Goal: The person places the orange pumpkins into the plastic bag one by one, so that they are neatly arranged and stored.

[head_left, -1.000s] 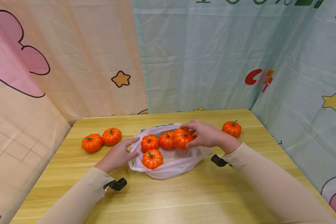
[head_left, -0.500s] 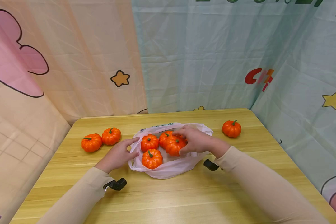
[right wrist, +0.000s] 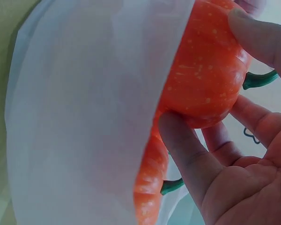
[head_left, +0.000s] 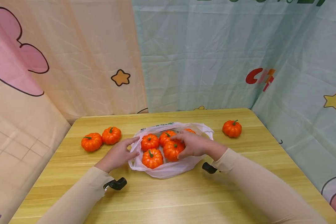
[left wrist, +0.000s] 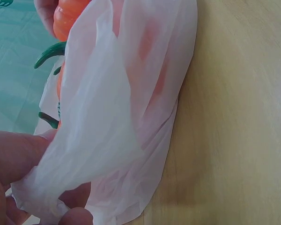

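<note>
Patterned cloth [head_left: 184, 62] hangs behind a pale wooden table [head_left: 156, 199], where an open white plastic bag [head_left: 168, 172] lies with five orange pumpkins inside. Two, a rear pumpkin [head_left: 149, 142] and a front pumpkin [head_left: 152, 159], sit at its left; a middle pumpkin [head_left: 166, 136] is just beside them, and a far pumpkin [head_left: 190, 130] is mostly hidden behind the right hand [head_left: 195, 144]. That hand's spread fingers and thumb grip the fifth, the held pumpkin [head_left: 172, 152], within the bag. The left hand [head_left: 120, 155] pinches the bag's left edge. Outside, two loose pumpkins [head_left: 91, 142] stand left of the bag, one lone pumpkin [head_left: 232, 129] right.
</note>
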The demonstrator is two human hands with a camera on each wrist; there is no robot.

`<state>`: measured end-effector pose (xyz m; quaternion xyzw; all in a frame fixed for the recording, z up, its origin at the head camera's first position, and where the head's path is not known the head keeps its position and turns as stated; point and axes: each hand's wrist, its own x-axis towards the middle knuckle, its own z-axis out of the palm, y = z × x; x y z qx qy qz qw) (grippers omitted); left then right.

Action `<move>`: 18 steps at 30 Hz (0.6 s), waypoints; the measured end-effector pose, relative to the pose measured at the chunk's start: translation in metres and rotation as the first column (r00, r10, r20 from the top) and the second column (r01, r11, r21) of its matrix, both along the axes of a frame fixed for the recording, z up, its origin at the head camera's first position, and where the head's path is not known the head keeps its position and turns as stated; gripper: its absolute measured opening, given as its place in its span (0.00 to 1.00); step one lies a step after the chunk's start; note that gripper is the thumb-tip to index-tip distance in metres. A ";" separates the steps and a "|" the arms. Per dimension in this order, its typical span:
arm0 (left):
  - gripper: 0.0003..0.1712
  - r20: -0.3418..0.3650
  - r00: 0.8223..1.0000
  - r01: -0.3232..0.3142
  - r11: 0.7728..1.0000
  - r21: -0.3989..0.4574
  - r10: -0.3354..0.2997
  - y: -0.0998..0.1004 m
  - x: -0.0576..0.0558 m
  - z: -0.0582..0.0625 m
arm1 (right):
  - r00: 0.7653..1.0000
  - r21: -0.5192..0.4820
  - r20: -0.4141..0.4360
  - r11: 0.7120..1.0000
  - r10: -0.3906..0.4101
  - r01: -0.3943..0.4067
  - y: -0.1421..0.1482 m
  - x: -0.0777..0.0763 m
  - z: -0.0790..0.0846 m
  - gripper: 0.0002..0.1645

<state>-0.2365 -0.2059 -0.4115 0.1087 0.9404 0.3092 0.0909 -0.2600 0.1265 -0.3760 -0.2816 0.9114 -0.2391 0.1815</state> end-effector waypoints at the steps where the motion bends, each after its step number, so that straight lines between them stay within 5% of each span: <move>1: 0.41 0.000 1.000 -0.001 1.000 0.003 0.001 0.000 0.000 0.000 | 1.000 0.001 0.006 1.000 0.002 -0.002 0.000 0.000 -0.001 0.45; 18: 0.41 0.009 1.000 -0.003 1.000 0.020 0.002 -0.003 0.000 -0.001 | 0.999 0.013 0.047 1.000 -0.005 0.005 -0.007 0.002 -0.012 0.45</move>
